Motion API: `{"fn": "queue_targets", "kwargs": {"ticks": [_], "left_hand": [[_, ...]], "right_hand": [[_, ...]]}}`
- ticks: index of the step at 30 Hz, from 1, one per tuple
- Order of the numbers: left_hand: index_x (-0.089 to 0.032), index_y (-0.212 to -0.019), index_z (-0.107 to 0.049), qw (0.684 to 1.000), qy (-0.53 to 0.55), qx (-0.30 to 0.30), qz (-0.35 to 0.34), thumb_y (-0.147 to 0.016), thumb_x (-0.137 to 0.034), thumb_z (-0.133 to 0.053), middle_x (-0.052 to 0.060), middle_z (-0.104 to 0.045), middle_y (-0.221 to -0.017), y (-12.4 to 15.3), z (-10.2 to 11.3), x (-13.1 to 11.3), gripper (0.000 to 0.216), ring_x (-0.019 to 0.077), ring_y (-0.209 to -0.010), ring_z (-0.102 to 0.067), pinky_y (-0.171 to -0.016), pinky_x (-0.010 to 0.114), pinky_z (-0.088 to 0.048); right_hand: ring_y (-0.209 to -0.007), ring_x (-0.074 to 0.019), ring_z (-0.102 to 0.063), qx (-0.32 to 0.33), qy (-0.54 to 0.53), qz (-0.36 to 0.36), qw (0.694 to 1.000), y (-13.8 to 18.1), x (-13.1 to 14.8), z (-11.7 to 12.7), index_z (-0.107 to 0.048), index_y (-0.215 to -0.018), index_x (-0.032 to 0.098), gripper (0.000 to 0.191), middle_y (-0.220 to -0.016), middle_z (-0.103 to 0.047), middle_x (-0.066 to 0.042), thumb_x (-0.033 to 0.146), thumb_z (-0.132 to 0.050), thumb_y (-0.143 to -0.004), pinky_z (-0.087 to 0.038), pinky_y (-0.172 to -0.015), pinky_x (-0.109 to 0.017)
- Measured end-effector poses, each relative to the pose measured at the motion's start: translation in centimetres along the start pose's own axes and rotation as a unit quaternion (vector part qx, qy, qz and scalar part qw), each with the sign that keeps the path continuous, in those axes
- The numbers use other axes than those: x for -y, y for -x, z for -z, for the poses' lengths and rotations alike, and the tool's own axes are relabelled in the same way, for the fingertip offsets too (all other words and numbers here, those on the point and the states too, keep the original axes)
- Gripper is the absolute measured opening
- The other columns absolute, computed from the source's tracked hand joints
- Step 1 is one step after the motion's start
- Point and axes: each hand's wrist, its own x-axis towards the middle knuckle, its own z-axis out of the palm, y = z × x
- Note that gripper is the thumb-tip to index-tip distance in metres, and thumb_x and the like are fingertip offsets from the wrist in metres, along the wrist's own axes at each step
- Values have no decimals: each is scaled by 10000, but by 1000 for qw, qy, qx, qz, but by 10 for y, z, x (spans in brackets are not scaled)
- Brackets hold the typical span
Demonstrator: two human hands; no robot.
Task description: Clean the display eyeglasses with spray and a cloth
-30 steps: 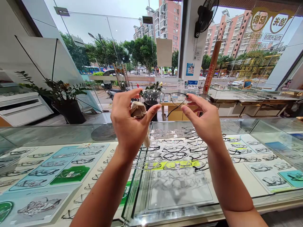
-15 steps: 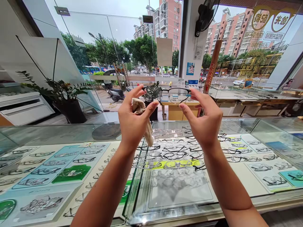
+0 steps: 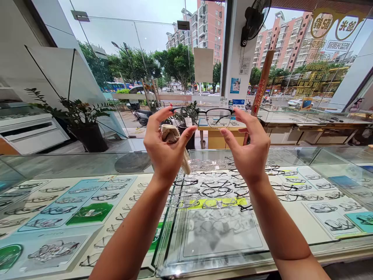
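A pair of eyeglasses (image 3: 202,113) with a dark upper rim and clear lenses is held up level above the counter. The fingers of my left hand (image 3: 164,149) grip its left end. A crumpled beige cloth (image 3: 170,133) is tucked in the same palm, with its tail hanging below behind the hand. My right hand (image 3: 251,142) has its fingers at the opposite end of the frame, thumb apart below. Through the right lens a dark temple arm shows, and a small white tag appears behind the left lens.
Below my arms stands a glass display counter (image 3: 221,249) holding rows of eyeglasses. A green display card (image 3: 89,213) lies inside at the left. Beyond the counter are a potted plant (image 3: 87,134), a window wall, a wooden post (image 3: 263,81) and another glass showcase (image 3: 326,116).
The eyeglasses have tilted a little, so a temple arm now shows through the right lens. My left hand has turned slightly with the cloth. The view has shifted slightly.
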Motion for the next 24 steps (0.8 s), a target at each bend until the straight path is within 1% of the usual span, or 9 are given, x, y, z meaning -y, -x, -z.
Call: {"fn": "queue_targets", "kwargs": {"ticks": [2, 5, 7, 10, 14, 18, 21, 24], "left_hand": [[-294, -1312, -726, 999, 3, -24, -25, -770, -460, -1004, 99, -738, -1310, 1, -1, 3, 631, 301, -1206, -705, -1036, 448, -572], [-306, -1287, -735, 999, 2, -35, -31, -748, -461, -1017, 95, -742, -1297, 1, -2, 4, 627, 307, -1176, -694, -1007, 467, -579], [-317, -1277, -738, 999, 9, -32, -27, -744, -453, -1021, 94, -738, -1301, 2, -2, 4, 618, 310, -1188, -685, -971, 466, -592], [-338, -1291, -737, 999, 18, -25, -28, -749, -425, -1023, 89, -730, -1295, 3, -2, 4, 618, 308, -1215, -673, -922, 453, -608], [-345, -1328, -729, 999, 9, -23, -46, -759, -399, -1022, 83, -732, -1291, 4, -1, 4, 643, 295, -1187, -682, -916, 450, -595], [-344, -1362, -716, 998, 9, -14, -59, -776, -408, -1010, 83, -739, -1305, 5, 0, 4, 658, 294, -1180, -685, -928, 456, -569], [-356, -1371, -710, 998, 15, -1, -66, -787, -401, -1002, 79, -739, -1308, 5, 1, 3, 654, 287, -1156, -688, -874, 438, -564], [-366, -1387, -702, 997, 17, 1, -77, -793, -373, -1000, 72, -733, -1310, 5, 2, 3, 664, 262, -1093, -691, -805, 406, -549]], "right_hand": [[-1293, -324, -717, 5, -30, -19, 999, -1, -3, -1, -676, -1460, 344, 448, -1438, -745, -70, 373, -716, -1015, -647, -1004, -525], [-1245, -306, -740, 12, -74, -55, 996, -1, -4, -1, -706, -1427, 339, 427, -1413, -756, -65, 384, -713, -1002, -661, -940, -482], [-1233, -298, -743, 3, -96, -72, 993, -2, -4, -2, -733, -1394, 340, 385, -1403, -761, -61, 391, -688, -1015, -655, -946, -479], [-1209, -283, -752, -28, -121, -77, 989, -3, -4, -2, -773, -1335, 329, 320, -1354, -786, -57, 374, -666, -1037, -640, -990, -486], [-1160, -264, -767, -57, -145, -83, 984, -5, -6, -3, -815, -1240, 311, 249, -1276, -816, -45, 373, -674, -1045, -627, -1024, -490], [-1025, -229, -783, -65, -178, -114, 975, -7, -9, -2, -835, -1139, 313, 189, -1161, -837, -25, 411, -738, -1010, -638, -957, -435], [-956, -213, -779, -69, -204, -139, 967, -8, -11, -1, -842, -1061, 307, 170, -1071, -841, -19, 442, -787, -974, -643, -879, -388], [-945, -208, -781, -65, -224, -153, 960, -10, -12, 0, -842, -1034, 305, 177, -1054, -841, -14, 459, -812, -952, -651, -864, -378]]}}
